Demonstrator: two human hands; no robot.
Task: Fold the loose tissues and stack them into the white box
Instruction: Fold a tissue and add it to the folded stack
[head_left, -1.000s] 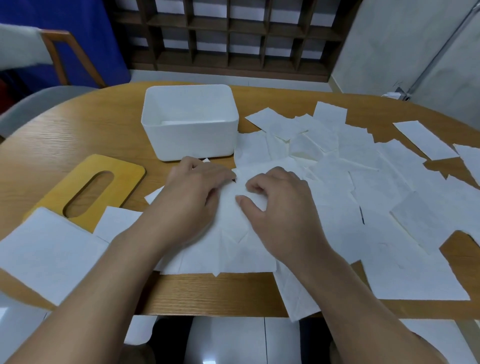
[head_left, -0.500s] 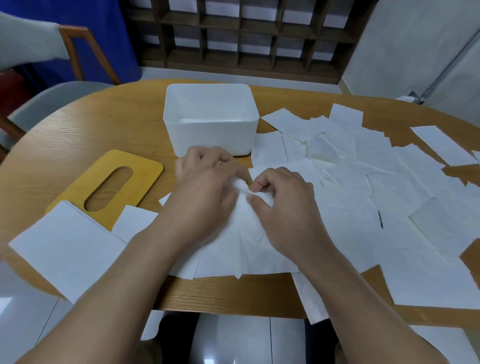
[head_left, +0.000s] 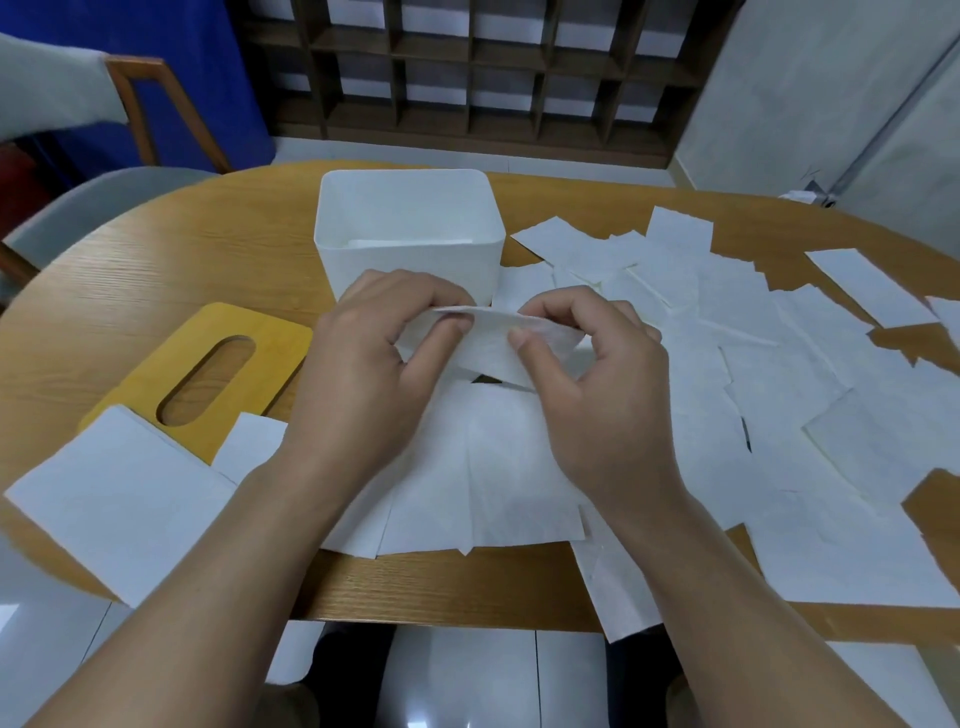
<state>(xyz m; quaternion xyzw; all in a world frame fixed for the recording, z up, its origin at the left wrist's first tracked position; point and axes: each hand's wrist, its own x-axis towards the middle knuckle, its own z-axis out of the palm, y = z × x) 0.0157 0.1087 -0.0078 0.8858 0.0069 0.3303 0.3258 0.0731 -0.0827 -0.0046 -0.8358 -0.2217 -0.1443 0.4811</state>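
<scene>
Dark wooden lattice shelf (head_left: 483, 78) (against pale wall (head_left: 810, 93)), blue panel (head_left: 171, 62) left.

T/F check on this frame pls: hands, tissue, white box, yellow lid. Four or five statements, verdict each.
1. Both hands, left hand and right hand, pinch the same tissue. True.
2. The held tissue lies flat on the table. False: its far edge is lifted.
3. The white box stands beyond the hands, open-topped. True.
4. The yellow lid sits on the box. False: it lies on the table, left of the hands.
5. Loose tissues lie mostly to the right. True.
</scene>
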